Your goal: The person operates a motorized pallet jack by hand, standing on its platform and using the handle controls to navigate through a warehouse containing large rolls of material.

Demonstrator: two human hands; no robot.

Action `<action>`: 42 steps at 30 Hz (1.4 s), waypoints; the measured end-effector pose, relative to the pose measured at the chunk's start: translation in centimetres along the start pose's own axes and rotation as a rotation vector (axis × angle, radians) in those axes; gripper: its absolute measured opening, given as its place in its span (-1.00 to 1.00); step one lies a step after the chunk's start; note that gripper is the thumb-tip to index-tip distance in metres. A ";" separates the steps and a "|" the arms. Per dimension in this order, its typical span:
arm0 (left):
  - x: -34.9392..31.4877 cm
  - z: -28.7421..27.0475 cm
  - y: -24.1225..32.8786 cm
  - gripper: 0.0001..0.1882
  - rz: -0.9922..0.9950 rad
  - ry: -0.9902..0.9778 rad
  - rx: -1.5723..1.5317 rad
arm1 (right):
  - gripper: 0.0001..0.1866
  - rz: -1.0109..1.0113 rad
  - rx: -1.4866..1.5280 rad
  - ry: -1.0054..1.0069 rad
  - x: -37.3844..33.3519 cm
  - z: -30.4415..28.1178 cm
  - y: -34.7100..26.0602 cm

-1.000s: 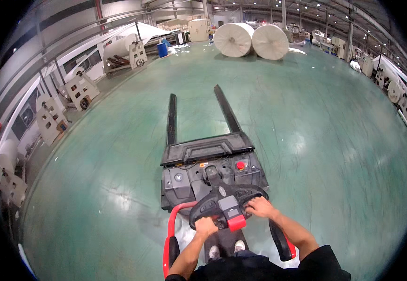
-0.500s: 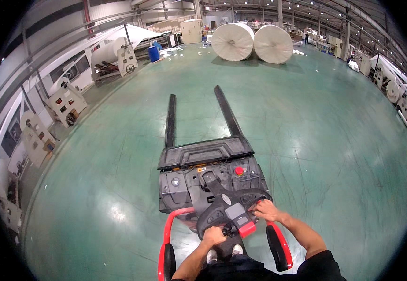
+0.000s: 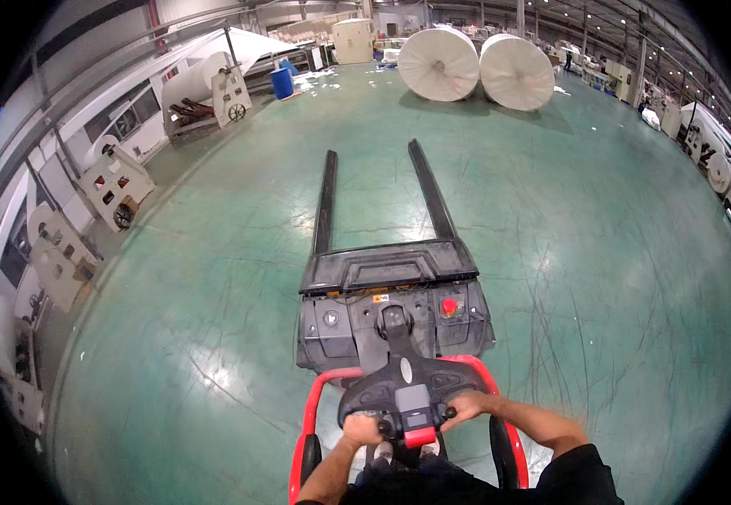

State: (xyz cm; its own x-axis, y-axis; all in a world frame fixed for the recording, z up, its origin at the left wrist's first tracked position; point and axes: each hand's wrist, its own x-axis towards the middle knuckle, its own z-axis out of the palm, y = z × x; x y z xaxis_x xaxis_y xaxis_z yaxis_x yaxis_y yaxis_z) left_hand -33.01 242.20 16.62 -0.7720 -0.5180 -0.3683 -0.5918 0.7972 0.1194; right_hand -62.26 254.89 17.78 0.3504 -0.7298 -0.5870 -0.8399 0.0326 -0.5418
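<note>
I stand on a grey and black electric pallet truck (image 3: 349, 323) with red side rails. Its control handle (image 3: 407, 372) points back toward me, about in line with the truck body. My left hand (image 3: 361, 429) is wrapped round the handle's left grip, beside a black knob. At the right grip, my right hand (image 3: 465, 408) is closed, next to the other black knob. A red block ends the handle between my hands. Ahead of the body, two black forks (image 3: 325, 202) stretch out low over the floor with nothing on them. A red button (image 3: 449, 307) sits on the body's right side.
Two huge white rolls (image 3: 438, 66) lie side by side on the green floor (image 3: 567, 202) ahead. A blue barrel (image 3: 282, 83) stands at the far left near scattered scraps. Roll-stand machines (image 3: 117, 187) line the left side, and more stand along the right. A distant person (image 3: 568, 61) is at the back.
The handle has swung from angled to nearly straight, and both hands moved with it. The truck's forks and the white rolls now appear farther right in view. The rolls look slightly bigger.
</note>
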 end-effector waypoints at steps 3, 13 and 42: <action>-0.5 -1.2 -5.4 -0.66 0.085 0.011 0.065 | -0.11 0.089 0.045 0.177 1.7 1.0 -4.9; -0.3 -4.9 -17.4 -0.67 0.282 0.093 0.145 | -0.16 0.289 0.255 0.402 7.3 1.6 -16.8; 0.4 -7.6 -25.2 -0.63 0.345 -0.144 0.289 | -0.05 0.365 0.347 0.477 12.3 1.6 -25.0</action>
State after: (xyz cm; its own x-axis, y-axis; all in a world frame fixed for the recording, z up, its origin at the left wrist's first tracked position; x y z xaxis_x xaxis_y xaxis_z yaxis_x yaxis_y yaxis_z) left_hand -20.19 219.54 20.49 -0.8600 -0.1760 -0.4790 -0.2023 0.9793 0.0034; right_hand -36.32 246.18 23.18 -0.2167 -0.8483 -0.4831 -0.6602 0.4919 -0.5676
